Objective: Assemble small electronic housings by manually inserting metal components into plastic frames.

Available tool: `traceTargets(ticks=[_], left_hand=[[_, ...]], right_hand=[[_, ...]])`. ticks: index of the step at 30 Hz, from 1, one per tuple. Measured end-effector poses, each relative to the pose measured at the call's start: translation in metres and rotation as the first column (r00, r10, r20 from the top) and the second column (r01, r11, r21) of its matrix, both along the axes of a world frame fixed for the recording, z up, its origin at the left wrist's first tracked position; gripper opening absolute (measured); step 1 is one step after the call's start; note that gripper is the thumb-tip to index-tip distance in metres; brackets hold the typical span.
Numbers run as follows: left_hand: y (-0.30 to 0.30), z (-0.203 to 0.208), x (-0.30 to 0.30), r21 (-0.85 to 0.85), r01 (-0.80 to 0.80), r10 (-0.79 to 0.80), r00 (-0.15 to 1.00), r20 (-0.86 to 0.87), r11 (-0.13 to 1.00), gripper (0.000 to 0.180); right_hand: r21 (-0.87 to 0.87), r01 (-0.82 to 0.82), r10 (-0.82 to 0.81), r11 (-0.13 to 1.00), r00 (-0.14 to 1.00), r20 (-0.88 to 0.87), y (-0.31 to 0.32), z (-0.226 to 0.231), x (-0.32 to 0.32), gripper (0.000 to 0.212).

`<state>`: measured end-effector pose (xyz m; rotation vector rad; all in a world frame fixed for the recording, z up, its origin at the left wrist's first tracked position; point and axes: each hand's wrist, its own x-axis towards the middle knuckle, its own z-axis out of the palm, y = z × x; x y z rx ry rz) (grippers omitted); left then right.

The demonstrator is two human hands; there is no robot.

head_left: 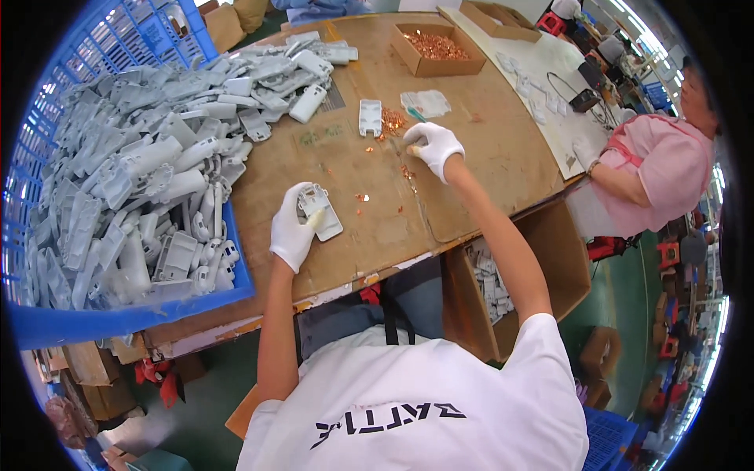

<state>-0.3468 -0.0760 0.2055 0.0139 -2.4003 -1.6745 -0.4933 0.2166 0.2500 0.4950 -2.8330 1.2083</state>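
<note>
My left hand (293, 231), in a white glove, grips a pale grey plastic housing half (330, 223) over the near part of the table, its hollow side facing up. Farther off to the right, my gloved right hand (437, 147) has its fingers curled together beside a small heap of copper-coloured metal pieces (390, 123). Whatever lies between those fingertips is too small to make out. A teal object (415, 115) shows just beyond the right hand; whether the hand touches it is unclear. A second housing half (370, 118) lies left of the copper heap.
A blue crate (126, 315) heaped with grey plastic housings (157, 169) fills the left. Far back stands a cardboard box of copper pieces (434, 52), nearer a clear plastic bag (426, 103). An open carton (550, 267) sits below the table edge. At right is a person in pink (656, 169).
</note>
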Motion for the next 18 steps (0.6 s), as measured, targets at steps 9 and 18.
traceTargets(ticks=[9, 18], left_hand=[[0.014, 0.013, -0.022, -0.173, 0.012, -0.008, 1.0, 0.025, 0.985, 0.049], [0.02, 0.015, -0.031, -0.174, 0.035, -0.029, 0.999, 0.035, 0.984, 0.049]], right_hand=[[0.486, -0.372, 0.568, 0.79, 0.742, -0.355, -0.006, -0.001, -0.006, 0.022], [0.798, -0.25, 0.565, 0.548, 0.815, -0.133, -0.004, 0.018, -0.001, 0.017]])
